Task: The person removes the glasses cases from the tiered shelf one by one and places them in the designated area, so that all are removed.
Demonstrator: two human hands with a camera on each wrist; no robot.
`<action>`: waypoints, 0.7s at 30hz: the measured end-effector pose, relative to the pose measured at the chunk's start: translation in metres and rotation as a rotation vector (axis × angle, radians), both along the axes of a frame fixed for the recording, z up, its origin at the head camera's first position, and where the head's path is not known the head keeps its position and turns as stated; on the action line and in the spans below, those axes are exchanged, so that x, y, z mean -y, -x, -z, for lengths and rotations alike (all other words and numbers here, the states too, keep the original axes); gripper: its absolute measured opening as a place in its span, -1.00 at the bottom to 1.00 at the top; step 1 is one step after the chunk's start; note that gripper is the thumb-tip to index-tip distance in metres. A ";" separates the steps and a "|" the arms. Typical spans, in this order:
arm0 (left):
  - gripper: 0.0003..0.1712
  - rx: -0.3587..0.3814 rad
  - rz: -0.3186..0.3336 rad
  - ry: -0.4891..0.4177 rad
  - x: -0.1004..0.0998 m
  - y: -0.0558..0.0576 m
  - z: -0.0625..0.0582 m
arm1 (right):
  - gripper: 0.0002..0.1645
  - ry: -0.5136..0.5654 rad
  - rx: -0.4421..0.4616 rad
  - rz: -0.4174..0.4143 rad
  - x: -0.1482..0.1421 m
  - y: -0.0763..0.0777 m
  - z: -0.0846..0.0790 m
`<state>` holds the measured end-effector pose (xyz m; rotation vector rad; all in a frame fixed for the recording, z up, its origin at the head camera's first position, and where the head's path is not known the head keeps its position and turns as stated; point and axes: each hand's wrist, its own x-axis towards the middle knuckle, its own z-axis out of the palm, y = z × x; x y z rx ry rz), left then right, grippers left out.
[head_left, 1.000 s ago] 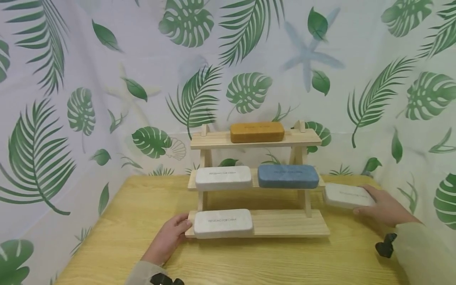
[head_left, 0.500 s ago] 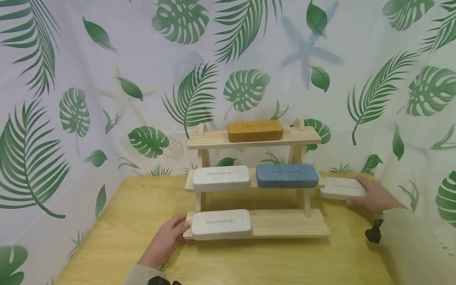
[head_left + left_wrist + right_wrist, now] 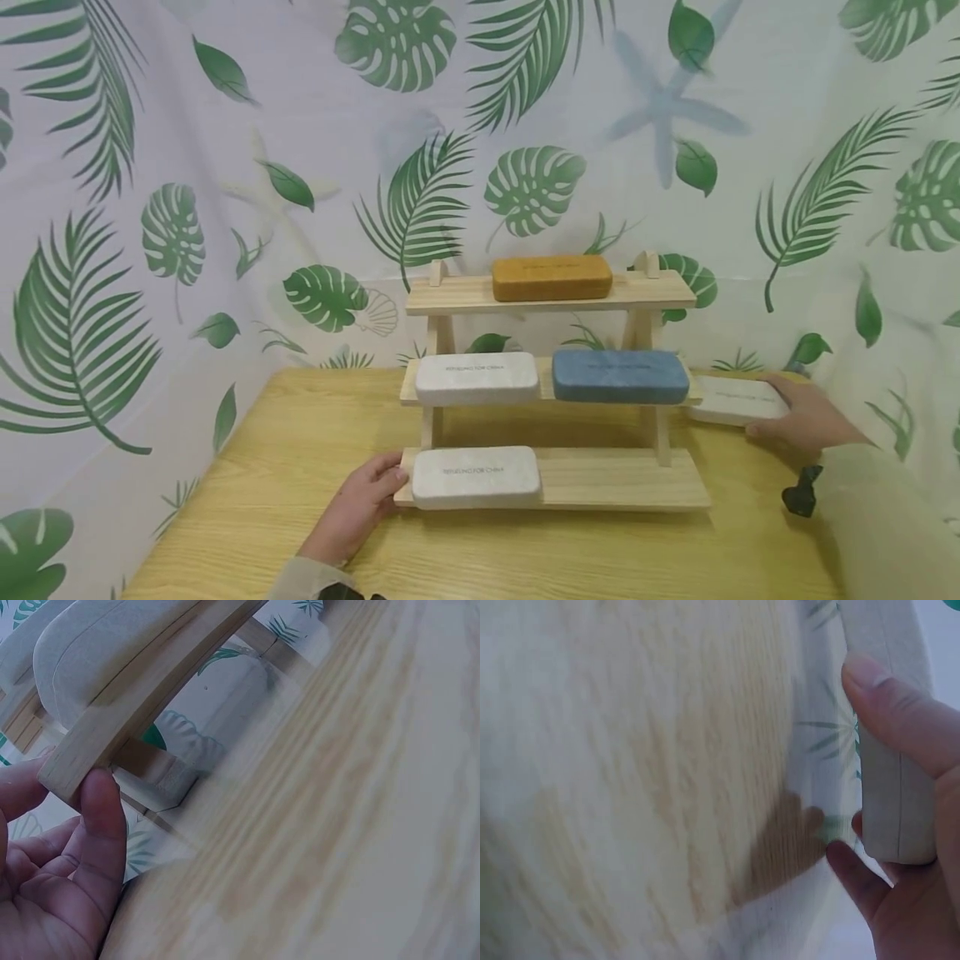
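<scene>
My left hand (image 3: 356,504) pinches the left end of the bottom board of a wooden three-tier display rack (image 3: 622,479); in the left wrist view, thumb and finger grip that board end. At the rack's right, my right hand (image 3: 813,417) holds a white glasses case (image 3: 738,400) by its right end. The right wrist view shows the thumb on one side of this case (image 3: 889,787). Another white case (image 3: 476,477) lies on the bottom tier's left. The middle tier bears a white case (image 3: 477,377) and a blue case (image 3: 621,377).
An orange case (image 3: 551,277) lies on the top tier. The rack stands on a yellow wood-grain table (image 3: 247,467). A white cloth with green leaf prints (image 3: 315,158) hangs behind and at both sides.
My right hand has brought the white glasses case a little farther back and closer to the rack's right side. The left hand stays on the bottom board's end. The head view has shifted slightly.
</scene>
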<state>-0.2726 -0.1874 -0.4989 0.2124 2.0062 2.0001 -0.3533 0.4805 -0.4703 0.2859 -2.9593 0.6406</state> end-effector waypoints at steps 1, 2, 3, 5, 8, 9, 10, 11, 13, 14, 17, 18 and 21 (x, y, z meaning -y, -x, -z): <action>-0.21 -0.002 0.001 0.002 0.001 0.000 0.001 | 0.14 -0.002 0.003 0.000 0.001 0.000 0.000; -0.21 -0.004 -0.001 0.006 0.001 0.000 0.002 | 0.14 -0.003 0.013 0.001 0.001 0.000 0.000; -0.21 -0.006 -0.003 0.008 0.001 0.000 0.002 | 0.14 -0.006 0.023 0.004 0.001 -0.001 0.001; -0.20 -0.003 -0.006 0.011 0.002 0.001 0.003 | 0.14 -0.013 0.056 0.017 0.001 -0.002 0.001; -0.21 -0.006 -0.003 0.008 0.001 0.002 0.002 | 0.19 -0.041 0.083 0.031 -0.005 0.000 0.007; -0.22 -0.007 0.002 0.007 0.001 0.002 0.002 | 0.20 -0.049 0.083 0.032 -0.008 0.002 0.009; -0.22 -0.008 0.006 0.005 0.001 0.002 0.002 | 0.20 -0.057 0.084 0.035 -0.011 0.003 0.011; -0.23 -0.009 0.009 0.002 0.001 0.002 0.002 | 0.22 -0.066 0.083 0.037 -0.014 0.005 0.014; -0.24 -0.013 0.011 -0.002 0.000 0.002 0.003 | 0.24 -0.078 0.074 0.039 -0.018 0.008 0.019; -0.24 -0.013 0.014 -0.003 0.000 0.003 0.004 | 0.24 -0.078 0.081 0.045 -0.018 0.008 0.018; -0.24 -0.009 0.004 0.002 0.000 0.003 0.003 | 0.30 -0.082 0.118 0.068 -0.017 0.007 0.017; -0.24 -0.005 0.000 0.009 0.000 0.003 0.003 | 0.31 -0.080 0.130 0.073 -0.016 0.007 0.017; -0.22 0.002 -0.016 0.036 0.002 0.004 0.002 | 0.37 -0.069 0.171 0.084 -0.013 0.008 0.016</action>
